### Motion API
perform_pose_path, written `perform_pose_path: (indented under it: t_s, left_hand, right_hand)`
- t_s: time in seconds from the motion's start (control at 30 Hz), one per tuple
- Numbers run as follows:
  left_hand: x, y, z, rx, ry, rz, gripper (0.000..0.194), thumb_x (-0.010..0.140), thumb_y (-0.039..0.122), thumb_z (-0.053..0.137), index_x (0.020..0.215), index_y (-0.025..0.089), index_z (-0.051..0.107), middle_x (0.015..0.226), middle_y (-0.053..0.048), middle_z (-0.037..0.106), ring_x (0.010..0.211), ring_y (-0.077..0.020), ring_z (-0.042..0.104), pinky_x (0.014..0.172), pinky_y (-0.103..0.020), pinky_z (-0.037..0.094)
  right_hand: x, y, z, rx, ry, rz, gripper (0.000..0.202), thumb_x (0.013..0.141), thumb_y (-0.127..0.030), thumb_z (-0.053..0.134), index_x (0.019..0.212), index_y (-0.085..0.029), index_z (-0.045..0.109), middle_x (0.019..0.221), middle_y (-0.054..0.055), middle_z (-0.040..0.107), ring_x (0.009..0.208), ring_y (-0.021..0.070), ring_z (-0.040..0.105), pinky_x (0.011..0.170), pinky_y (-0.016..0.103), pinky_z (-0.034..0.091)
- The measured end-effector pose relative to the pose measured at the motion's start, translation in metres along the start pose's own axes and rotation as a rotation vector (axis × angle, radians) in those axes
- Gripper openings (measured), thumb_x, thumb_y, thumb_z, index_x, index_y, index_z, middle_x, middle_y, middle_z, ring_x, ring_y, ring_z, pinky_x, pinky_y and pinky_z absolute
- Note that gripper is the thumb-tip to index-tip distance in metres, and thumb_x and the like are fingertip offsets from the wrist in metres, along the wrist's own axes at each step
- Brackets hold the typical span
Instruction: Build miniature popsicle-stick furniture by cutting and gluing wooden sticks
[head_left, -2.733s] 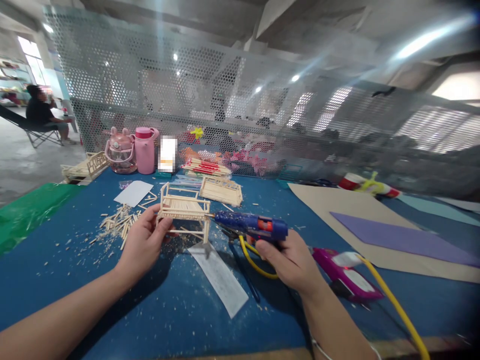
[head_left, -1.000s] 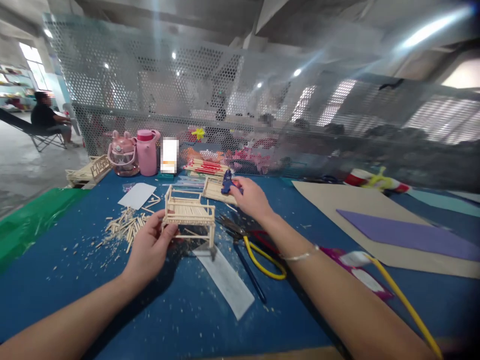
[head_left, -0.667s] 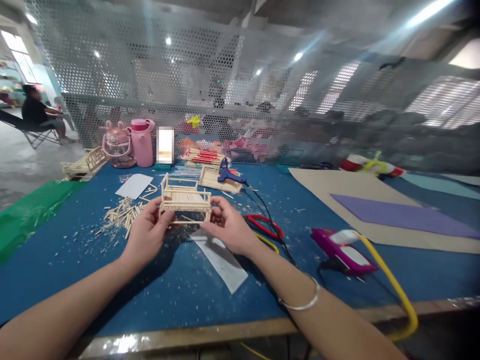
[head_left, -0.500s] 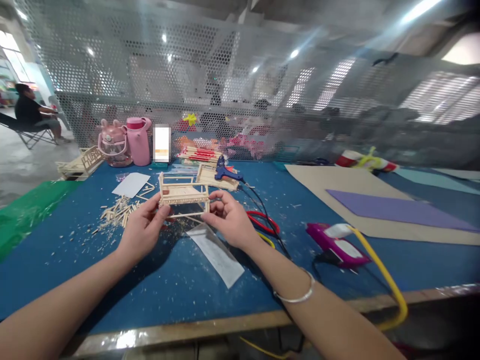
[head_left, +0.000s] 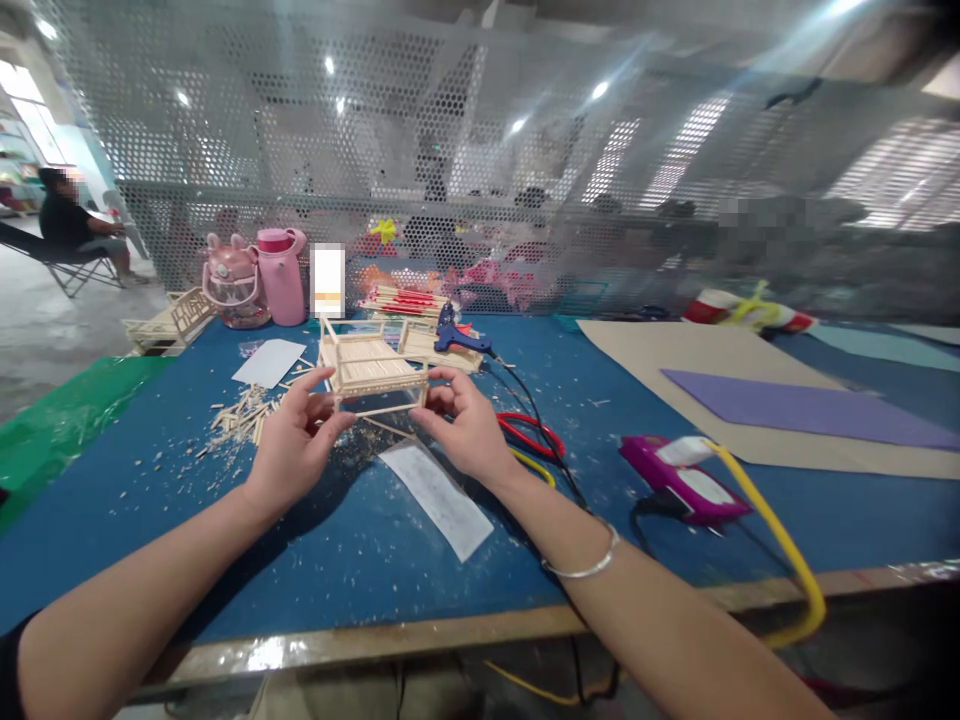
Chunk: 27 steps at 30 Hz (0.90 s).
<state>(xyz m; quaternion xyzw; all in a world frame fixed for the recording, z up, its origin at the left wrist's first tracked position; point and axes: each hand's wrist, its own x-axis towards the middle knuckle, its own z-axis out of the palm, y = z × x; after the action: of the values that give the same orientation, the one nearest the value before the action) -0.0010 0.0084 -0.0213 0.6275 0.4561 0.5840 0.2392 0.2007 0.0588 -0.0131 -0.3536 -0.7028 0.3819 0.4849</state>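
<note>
A small bed-like frame of pale wooden sticks (head_left: 371,362), with a slatted top and thin legs, is held up above the blue table. My left hand (head_left: 301,435) pinches its left end between thumb and fingers. At the opposite end, my right hand (head_left: 461,420) grips a corner post the same way. Under the frame lies a clear plastic sleeve (head_left: 439,498). Cut stick pieces (head_left: 251,412) and crumbs are heaped left of my left hand. Behind the frame a blue glue gun (head_left: 463,340) rests by another pale stick panel (head_left: 416,340).
A purple device (head_left: 682,482) with a yellow cable stands at right, near beige board (head_left: 630,370) and a purple sheet (head_left: 795,405). Pink bottles (head_left: 281,280) and bundled red-tipped sticks (head_left: 409,300) line the perforated screen (head_left: 360,150). A person (head_left: 71,220) sits far left.
The stick frame has been tipped so that more of its slatted top shows. Both hands still hold its ends. The whole view has shifted slightly.
</note>
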Motion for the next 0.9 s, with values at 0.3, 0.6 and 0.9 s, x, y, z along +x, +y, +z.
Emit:
perform_pose_path:
  t_s: [0.3,0.6,0.9]
  left_hand:
    - [0.003,0.0,0.0,0.087,-0.005,-0.077,0.027,0.075,0.029,0.063,0.096,0.02,0.048,0.083,-0.005,0.072,0.072,-0.0166,0.066,0.06,-0.026,0.048]
    - [0.015,-0.005,-0.015,0.32,-0.297,-0.118,0.01,0.076,0.027,0.056,0.081,0.02,0.054,0.072,-0.001,0.067,0.066,-0.0153,0.062,0.064,-0.028,0.045]
    - [0.012,-0.01,-0.006,0.257,-0.306,-0.171,0.021,0.069,0.025,0.063,0.074,0.021,0.043,0.067,0.004,0.055,0.054,-0.012,0.051,0.052,-0.024,0.037]
  right_hand:
    - [0.007,0.012,-0.001,0.043,-0.008,0.068,0.045,0.065,-0.027,0.064,0.104,-0.021,0.042,0.069,-0.006,0.059,0.062,0.0117,0.055,0.065,0.027,0.042]
    - [0.012,0.01,-0.021,-0.441,-0.077,0.066,0.059,0.064,-0.024,0.069,0.116,-0.019,0.043,0.105,0.006,0.059,0.081,0.0155,0.055,0.071,0.03,0.046]
    - [-0.014,-0.028,-0.063,-1.304,-0.357,0.37,0.028,0.079,-0.033,0.059,0.1,-0.015,0.056,0.105,0.015,0.062,0.095,0.0274,0.059,0.076,0.034,0.042]
